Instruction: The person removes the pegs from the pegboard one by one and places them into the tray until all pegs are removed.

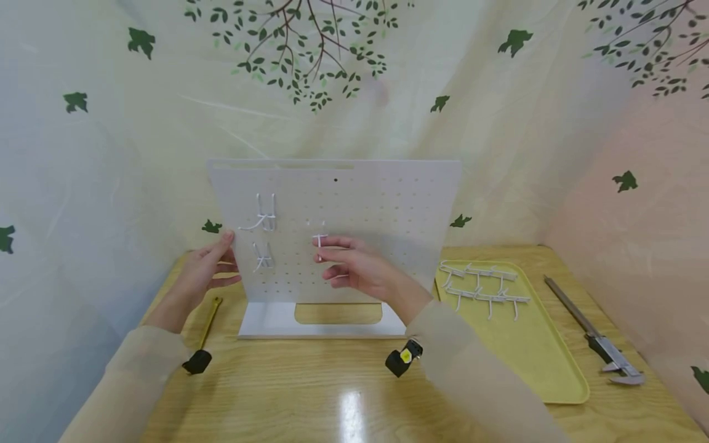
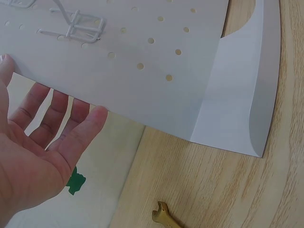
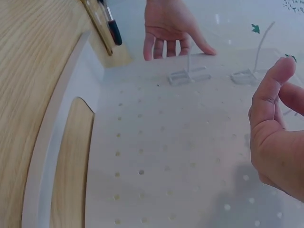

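Observation:
A white pegboard (image 1: 410, 227) stands upright on its base. My left hand (image 1: 202, 274) holds the board's left edge, the thumb at the front and the other fingers reaching behind it, as the left wrist view also shows. In front of the board's middle, my right hand (image 1: 357, 267) pinches a white wire hook (image 1: 319, 236) between thumb and fingers, its prongs toward the holes. That hook is mostly hidden behind the hand in the right wrist view. Two more hooks hang on the left side, an upper hook (image 1: 267, 221) and a lower hook (image 1: 263, 261).
To the right, a yellow tray (image 1: 515, 363) bears several white hooks (image 1: 490, 298) toward its far end. Beyond it lies a caliper (image 1: 595, 338). A yellow wrench (image 1: 210, 317) lies left of the base on the wooden table (image 1: 288, 394). Printed curtains surround the table.

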